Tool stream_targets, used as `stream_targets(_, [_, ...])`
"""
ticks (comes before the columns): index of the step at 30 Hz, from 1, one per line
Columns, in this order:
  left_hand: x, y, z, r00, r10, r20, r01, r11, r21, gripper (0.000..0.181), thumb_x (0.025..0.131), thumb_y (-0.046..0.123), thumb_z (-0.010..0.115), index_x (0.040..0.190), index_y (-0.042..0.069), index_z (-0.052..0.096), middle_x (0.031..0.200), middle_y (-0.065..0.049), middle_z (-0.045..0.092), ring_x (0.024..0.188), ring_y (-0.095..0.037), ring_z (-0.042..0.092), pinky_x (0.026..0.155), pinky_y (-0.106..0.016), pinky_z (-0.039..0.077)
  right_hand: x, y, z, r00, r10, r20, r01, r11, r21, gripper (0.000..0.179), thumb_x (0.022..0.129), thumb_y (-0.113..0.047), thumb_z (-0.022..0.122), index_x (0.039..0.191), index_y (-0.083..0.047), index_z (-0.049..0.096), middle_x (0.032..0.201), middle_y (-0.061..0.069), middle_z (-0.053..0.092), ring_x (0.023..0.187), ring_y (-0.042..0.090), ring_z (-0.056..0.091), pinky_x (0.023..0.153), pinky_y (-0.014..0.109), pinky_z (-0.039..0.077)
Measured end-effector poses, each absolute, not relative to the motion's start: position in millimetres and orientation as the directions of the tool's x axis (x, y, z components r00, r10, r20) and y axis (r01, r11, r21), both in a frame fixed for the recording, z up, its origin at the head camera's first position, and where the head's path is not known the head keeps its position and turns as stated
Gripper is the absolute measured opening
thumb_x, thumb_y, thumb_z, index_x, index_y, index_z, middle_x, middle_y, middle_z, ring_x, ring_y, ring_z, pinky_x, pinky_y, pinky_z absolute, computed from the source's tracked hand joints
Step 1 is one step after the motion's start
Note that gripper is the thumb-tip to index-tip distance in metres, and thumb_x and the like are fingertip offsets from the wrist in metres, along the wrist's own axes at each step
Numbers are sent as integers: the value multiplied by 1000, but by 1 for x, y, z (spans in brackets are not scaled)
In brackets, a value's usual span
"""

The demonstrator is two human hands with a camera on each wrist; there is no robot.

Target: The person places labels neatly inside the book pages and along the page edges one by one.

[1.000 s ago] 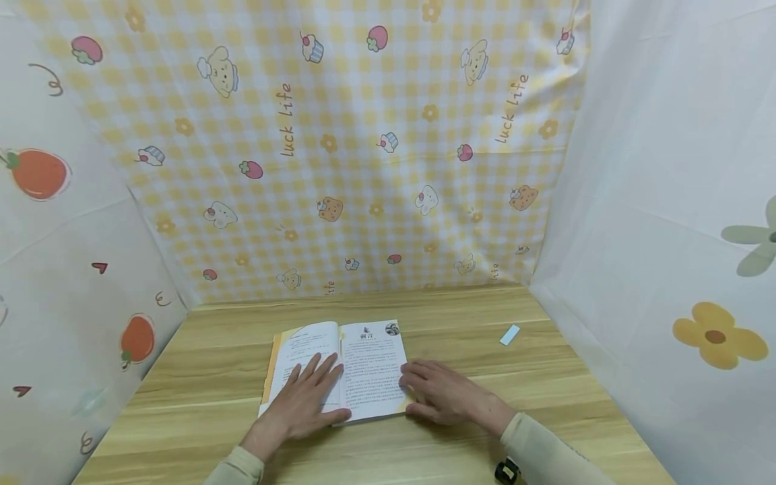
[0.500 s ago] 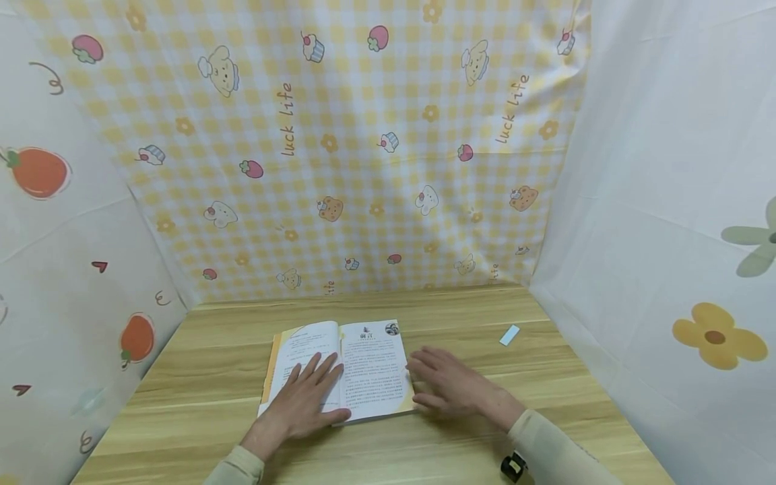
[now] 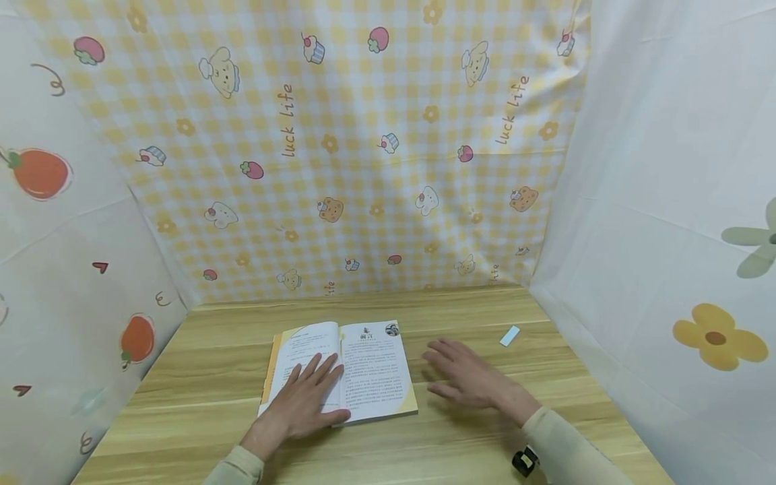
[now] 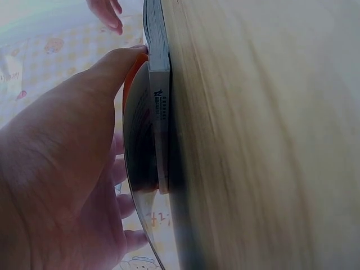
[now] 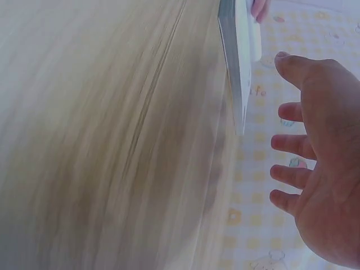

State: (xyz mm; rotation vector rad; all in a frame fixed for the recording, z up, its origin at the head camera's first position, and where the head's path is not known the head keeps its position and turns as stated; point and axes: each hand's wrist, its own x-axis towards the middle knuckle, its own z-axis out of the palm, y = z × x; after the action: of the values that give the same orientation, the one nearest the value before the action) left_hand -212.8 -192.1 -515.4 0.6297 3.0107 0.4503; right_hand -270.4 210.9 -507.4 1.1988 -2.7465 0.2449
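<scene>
An open book (image 3: 374, 370) lies on the wooden table, its printed right page fully in sight. My left hand (image 3: 306, 401) rests flat on the left page, fingers spread and thumb across the gutter near the lower edge. In the left wrist view, the book's thick page block (image 4: 160, 95) shows edge-on, with the left-hand leaf bowed up under my left hand (image 4: 84, 146). To the right of the book, my right hand (image 3: 463, 377) hovers over the table with relaxed fingers, holding nothing. The right wrist view has a gap between the right hand (image 5: 326, 146) and the book's edge (image 5: 236, 62).
A small pale-blue strip (image 3: 509, 335) lies on the table (image 3: 461, 310) at the back right, beyond the right hand. Yellow checked cloth (image 3: 364, 168) hangs behind the table, and white printed cloths stand at both sides.
My right hand has left the right edge of the book and moved right, uncovering the page's lower right corner. The left hand and the book have stayed put.
</scene>
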Motion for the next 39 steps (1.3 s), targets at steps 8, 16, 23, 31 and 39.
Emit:
stream_targets(8, [-214, -195, -517, -910, 414, 34, 406, 871, 275, 98, 101, 77, 68, 171, 11, 49, 187, -13, 34, 175, -48, 26, 137, -80, 25, -275, 231, -512, -733, -658, 175, -680, 716, -157, 67, 114, -51, 64, 164, -8, 56, 173, 23, 52, 162, 51, 47, 134, 70, 40])
stream_targets(16, [-215, -198, -517, -901, 433, 30, 422, 859, 289, 98, 101, 76, 67, 172, 11, 48, 187, -14, 32, 175, -49, 24, 138, -80, 21, -280, 249, -514, -747, -630, 212, -662, 733, -156, 64, 113, -46, 67, 161, -4, 58, 171, 27, 53, 159, 54, 49, 131, 73, 42])
stream_targets(23, [-218, -202, -519, -885, 463, 45, 457, 848, 266, 96, 102, 78, 65, 171, 13, 50, 187, -15, 32, 175, -49, 25, 138, -80, 22, -283, 261, -512, -750, -617, 238, -655, 741, -145, 65, 113, -45, 67, 161, -2, 58, 169, 27, 55, 156, 54, 52, 128, 73, 45])
stream_targets(31, [-219, -205, -518, -878, 476, 43, 468, 838, 280, 92, 102, 77, 66, 169, 15, 53, 187, -15, 32, 174, -50, 25, 138, -80, 22, -288, 284, -512, -761, -581, 289, -630, 769, -113, 63, 111, -40, 73, 156, 2, 61, 162, 31, 60, 150, 55, 57, 124, 72, 49])
stream_targets(39, [-219, -207, -517, -879, 475, 46, 467, 835, 292, 93, 101, 77, 67, 169, 15, 54, 187, -15, 33, 174, -50, 26, 138, -80, 22, -293, 313, -514, -812, -503, 295, -559, 815, -149, 63, 109, -39, 75, 155, 2, 62, 161, 30, 59, 148, 54, 59, 123, 72, 50])
